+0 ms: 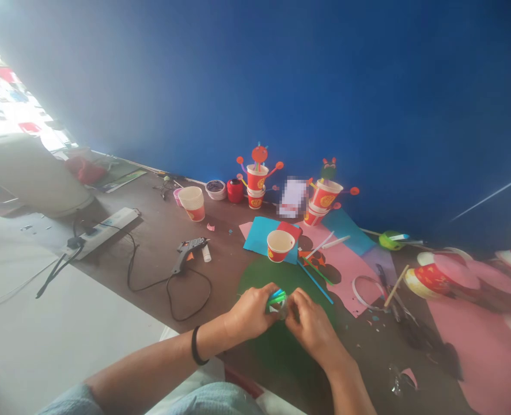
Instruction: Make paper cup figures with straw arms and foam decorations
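Observation:
My left hand (255, 311) is closed around a small bunch of green and blue straws (277, 298). A whitish, ring-like piece shows just under the straws, too blurred to name. Right beside it, my right hand (309, 320) pinches at the ends of the bunch, and what lies between its fingertips is hidden. Both hands hover above a dark green paper sheet (255, 276). Just beyond them a red and white paper cup (280, 245) stands upright on blue paper (259, 230). Loose straws (315, 282) lie to its right.
A glue gun (188, 253) with a looping cord lies left of the hands, near a power strip (108, 230). Decorated stacked cups (257, 184) stand by the blue wall. Another cup (193, 203) is at back left. Scissors (397, 305) and pink paper (344, 265) lie at right.

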Demonstrator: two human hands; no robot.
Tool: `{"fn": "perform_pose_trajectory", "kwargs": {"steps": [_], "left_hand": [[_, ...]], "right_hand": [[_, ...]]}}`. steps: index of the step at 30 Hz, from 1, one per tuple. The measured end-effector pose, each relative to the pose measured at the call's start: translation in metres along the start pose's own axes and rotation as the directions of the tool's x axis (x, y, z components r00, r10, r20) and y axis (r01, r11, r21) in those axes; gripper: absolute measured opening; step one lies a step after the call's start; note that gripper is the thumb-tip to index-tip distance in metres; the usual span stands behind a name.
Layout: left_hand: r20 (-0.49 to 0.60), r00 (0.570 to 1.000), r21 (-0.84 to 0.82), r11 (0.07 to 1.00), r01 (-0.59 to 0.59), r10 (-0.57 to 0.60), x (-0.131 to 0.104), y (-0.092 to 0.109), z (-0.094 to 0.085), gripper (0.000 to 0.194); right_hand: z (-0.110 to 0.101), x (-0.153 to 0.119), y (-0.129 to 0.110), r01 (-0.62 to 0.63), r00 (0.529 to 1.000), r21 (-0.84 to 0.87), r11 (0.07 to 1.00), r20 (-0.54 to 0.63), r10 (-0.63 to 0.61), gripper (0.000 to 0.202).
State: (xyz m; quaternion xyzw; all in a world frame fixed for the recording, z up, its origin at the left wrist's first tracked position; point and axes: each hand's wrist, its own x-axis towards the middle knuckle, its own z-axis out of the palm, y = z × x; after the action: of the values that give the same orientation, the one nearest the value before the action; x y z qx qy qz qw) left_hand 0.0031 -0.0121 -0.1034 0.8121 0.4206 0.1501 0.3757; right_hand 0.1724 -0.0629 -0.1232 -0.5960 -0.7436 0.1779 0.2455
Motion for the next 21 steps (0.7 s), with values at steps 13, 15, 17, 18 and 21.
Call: {"fn": "perform_pose_trajectory", "kwargs": {"steps": [13,15,17,18,21], "left_hand": [[0.015,0.990,-0.368,0.920,0.134,-0.138,0.009,-0.008,-0.006,0.031],[0.021,0.988,-0.401,0.904,0.146,-0.150,0.009,-0.008,-0.007,0.032],[0.018,0.988,-0.405,0.903,0.146,-0.152,0.009,-0.007,-0.006,0.031],[0.015,0.989,-0.400,0.905,0.142,-0.149,0.008,-0.007,-0.006,0.031],[0.014,0.991,-0.385,0.914,0.126,-0.130,0.008,-0.004,-0.005,0.028]], "right_hand": [[-0.006,0.000,0.009,-0.089,0.987,0.428,0.900,-0.085,0.138,0.029],[-0.003,0.002,0.008,-0.107,0.988,0.415,0.904,-0.053,0.142,0.023],[0.000,0.003,0.005,-0.116,0.987,0.393,0.912,-0.058,0.150,0.018],[0.001,0.004,0.004,-0.115,0.986,0.385,0.916,-0.068,0.152,0.016],[0.003,0.005,0.002,-0.107,0.983,0.382,0.918,-0.098,0.155,0.012]]}}
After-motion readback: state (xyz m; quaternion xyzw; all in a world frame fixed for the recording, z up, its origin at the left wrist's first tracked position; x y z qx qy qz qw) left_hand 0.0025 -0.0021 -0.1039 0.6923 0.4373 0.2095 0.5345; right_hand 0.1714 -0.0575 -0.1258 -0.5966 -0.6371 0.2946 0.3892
